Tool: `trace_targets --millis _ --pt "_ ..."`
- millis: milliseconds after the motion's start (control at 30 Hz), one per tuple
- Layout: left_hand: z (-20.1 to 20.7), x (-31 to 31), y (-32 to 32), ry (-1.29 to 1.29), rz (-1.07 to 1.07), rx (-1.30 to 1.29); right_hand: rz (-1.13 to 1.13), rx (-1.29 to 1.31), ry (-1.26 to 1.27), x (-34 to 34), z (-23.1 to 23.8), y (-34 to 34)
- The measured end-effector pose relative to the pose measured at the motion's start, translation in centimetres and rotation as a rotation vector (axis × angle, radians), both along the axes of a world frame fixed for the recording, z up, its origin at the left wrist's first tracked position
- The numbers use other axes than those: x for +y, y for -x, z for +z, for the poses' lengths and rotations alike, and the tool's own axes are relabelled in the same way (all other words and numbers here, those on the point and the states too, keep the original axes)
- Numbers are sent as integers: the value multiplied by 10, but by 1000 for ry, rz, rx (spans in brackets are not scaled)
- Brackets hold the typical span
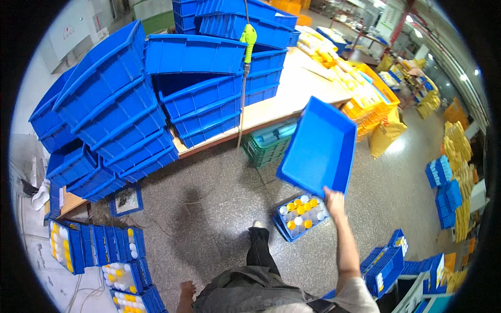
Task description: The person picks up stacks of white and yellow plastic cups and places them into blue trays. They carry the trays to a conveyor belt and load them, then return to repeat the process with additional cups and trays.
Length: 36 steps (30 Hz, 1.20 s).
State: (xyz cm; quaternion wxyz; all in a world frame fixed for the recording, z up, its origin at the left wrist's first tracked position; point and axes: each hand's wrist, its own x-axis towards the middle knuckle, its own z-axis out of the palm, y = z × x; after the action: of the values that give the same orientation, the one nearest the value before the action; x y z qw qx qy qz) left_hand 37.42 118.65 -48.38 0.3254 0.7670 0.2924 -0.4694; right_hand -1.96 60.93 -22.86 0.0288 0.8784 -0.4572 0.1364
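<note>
My right hand (334, 202) is closed on the near rim of a blue plastic bin (319, 143). The bin hangs tilted in the air with its bare inside facing me. Below it on the floor sits another blue bin (286, 229), filled with white and yellow bottles (301, 209). My left hand (188, 288) hangs low beside my body, holding nothing, its fingers loosely apart.
Tall stacks of blue bins (115, 112) stand on and beside a wooden table (292, 86). A green crate (263, 151) is under its edge, and a green-handled tool (249, 39) hangs above. Bottle-filled bins (122, 276) stand lower left; more blue bins (383, 268) lower right.
</note>
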Motion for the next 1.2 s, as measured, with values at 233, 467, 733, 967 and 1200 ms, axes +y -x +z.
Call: trace_targets --millis 233,467,733,967,1200 --pt "107 -174 43 340 -222 -108 66 131 56 -298 54 -103" --pt "114 -221 77 407 -71 -134 607 -914 -34 -228 218 -358" --pt "29 -100 158 381 409 -4 433 -1039 -302 -278 250 -416" --pt "60 -46 183 67 239 -14 381 -1424 -220 -194 320 -320" --pt "49 -11 156 141 444 -184 704 -253 -1110 8 193 -297"
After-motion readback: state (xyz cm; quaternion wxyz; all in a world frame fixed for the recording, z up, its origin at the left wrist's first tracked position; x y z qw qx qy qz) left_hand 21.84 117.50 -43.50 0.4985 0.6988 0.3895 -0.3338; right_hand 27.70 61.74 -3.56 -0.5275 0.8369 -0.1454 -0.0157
